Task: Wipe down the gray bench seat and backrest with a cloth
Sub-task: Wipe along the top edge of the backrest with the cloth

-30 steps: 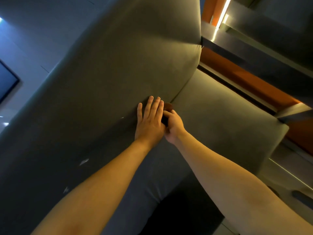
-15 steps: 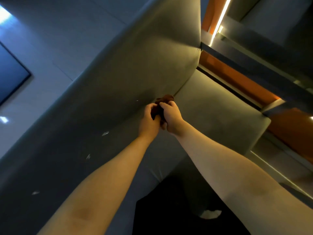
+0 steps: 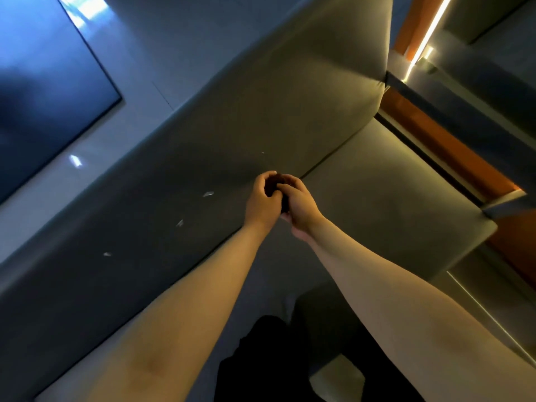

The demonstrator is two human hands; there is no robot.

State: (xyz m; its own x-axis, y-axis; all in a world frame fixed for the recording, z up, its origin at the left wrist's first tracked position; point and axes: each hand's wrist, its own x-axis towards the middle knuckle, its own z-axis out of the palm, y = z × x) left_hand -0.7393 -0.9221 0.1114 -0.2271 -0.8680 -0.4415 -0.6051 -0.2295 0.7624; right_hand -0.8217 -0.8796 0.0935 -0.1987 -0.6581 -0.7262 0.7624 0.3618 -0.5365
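Brown cloth (image 3: 275, 183): small dark wad bunched between both hands, in front of the crease where backrest meets seat. It is mostly hidden, and contact with the fabric cannot be told.
Change: a second ago the left hand lay flat on the backrest, fingers straight, with the cloth in the right hand beside it. Now both hands have closed on the wad.
Meaning: wiping stroke paused; looks like a refold or regrip before the next pass.
Left hand (image 3: 262, 200): fingers curled over the cloth's top and left side; forearm reaches in from lower left.
Right hand (image 3: 300, 204): fingers curled round the cloth from the right, touching the left hand.
Backrest (image 3: 261, 117): grey, with several pale specks (image 3: 208, 194) left of the hands, probably the next stretch to wipe.
Seat (image 3: 391, 204): grey surface running off to the right.
Beyond: dark screen (image 3: 43, 97) on the wall upper left; light strip (image 3: 429, 27) upper right.
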